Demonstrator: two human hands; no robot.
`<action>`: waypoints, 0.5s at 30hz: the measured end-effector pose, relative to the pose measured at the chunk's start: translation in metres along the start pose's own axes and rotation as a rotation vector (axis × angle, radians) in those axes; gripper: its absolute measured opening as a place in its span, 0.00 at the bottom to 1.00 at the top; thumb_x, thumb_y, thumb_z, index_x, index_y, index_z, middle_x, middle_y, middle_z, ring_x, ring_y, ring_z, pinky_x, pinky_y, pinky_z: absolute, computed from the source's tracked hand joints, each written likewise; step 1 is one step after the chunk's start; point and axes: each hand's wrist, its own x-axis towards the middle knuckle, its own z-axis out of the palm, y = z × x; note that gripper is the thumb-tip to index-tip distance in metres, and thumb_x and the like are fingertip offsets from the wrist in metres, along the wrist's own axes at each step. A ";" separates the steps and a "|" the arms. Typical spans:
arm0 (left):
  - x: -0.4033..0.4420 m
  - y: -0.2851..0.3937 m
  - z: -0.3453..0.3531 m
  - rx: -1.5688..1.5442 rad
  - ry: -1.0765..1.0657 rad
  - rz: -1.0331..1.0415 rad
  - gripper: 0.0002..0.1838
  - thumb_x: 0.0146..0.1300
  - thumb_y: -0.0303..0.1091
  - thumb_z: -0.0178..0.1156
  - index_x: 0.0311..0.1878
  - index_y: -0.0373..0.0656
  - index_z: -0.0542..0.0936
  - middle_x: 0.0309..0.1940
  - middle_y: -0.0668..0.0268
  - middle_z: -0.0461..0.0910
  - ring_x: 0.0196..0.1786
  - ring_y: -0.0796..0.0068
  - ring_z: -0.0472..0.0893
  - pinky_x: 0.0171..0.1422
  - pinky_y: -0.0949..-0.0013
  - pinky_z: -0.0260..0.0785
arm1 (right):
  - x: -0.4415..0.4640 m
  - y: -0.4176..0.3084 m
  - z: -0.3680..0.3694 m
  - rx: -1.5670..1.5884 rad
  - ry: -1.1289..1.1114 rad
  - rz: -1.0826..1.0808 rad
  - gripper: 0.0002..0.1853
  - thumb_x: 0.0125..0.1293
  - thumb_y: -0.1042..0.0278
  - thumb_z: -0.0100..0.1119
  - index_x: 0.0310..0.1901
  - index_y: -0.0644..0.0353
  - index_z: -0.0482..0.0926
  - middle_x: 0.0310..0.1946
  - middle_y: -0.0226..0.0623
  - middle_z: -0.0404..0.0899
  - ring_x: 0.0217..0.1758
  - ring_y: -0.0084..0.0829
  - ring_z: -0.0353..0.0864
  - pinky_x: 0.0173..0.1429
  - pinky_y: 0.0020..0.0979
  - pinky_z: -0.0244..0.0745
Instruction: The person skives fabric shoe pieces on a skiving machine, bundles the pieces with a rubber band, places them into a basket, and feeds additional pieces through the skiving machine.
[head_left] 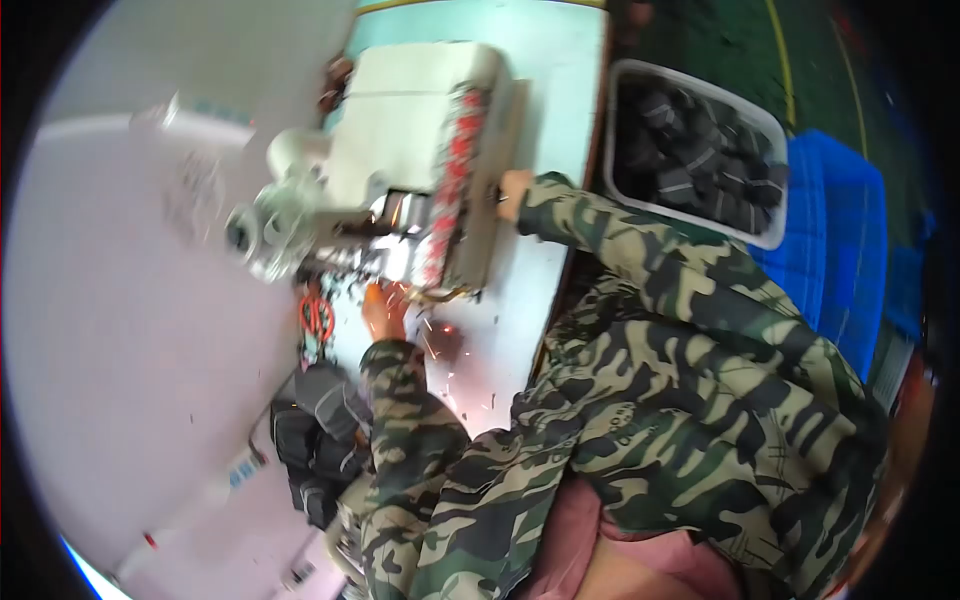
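A white sewing machine (410,125) with a red-and-white patterned strip (458,165) along its edge stands on a pale table (540,120). My left hand (385,312) is beside the lit working area of the machine, its fingers blurred amid bright orange specks; what it holds, if anything, cannot be made out. At the machine's near side, my right hand (514,195) rests against or very near the body, with its fingertips mostly hidden. Both forearms are in camouflage sleeves. Orange-handled scissors (317,318) lie left of my left hand among dark scraps.
A white bin (700,78) full of dark fabric pieces (700,150) stands right of the table, beside a blue crate (850,230). More dark pieces (320,430) are heaped at the lower left. Glassy round machine parts (275,230) jut toward the pale wall (130,300).
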 end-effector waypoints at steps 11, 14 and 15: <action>-0.006 -0.004 0.022 0.063 0.021 -0.047 0.22 0.72 0.48 0.46 0.47 0.34 0.73 0.37 0.52 0.83 0.33 0.65 0.84 0.36 0.66 0.78 | 0.011 0.015 -0.030 -0.030 -0.148 -0.057 0.21 0.49 0.57 0.65 0.42 0.64 0.83 0.36 0.57 0.82 0.42 0.52 0.83 0.48 0.42 0.77; -0.008 -0.004 0.019 -0.007 0.004 -0.060 0.17 0.73 0.40 0.45 0.44 0.32 0.72 0.31 0.50 0.82 0.28 0.60 0.85 0.27 0.70 0.78 | 0.013 0.025 -0.021 -0.043 -0.058 -0.081 0.22 0.49 0.57 0.66 0.43 0.63 0.83 0.35 0.55 0.82 0.42 0.50 0.83 0.48 0.40 0.76; -0.011 -0.003 0.019 -0.056 -0.041 -0.032 0.16 0.72 0.38 0.45 0.45 0.31 0.72 0.32 0.50 0.82 0.30 0.60 0.85 0.28 0.70 0.79 | 0.016 0.029 -0.018 -0.049 -0.060 -0.087 0.22 0.49 0.57 0.66 0.43 0.63 0.83 0.35 0.55 0.82 0.42 0.50 0.83 0.48 0.40 0.76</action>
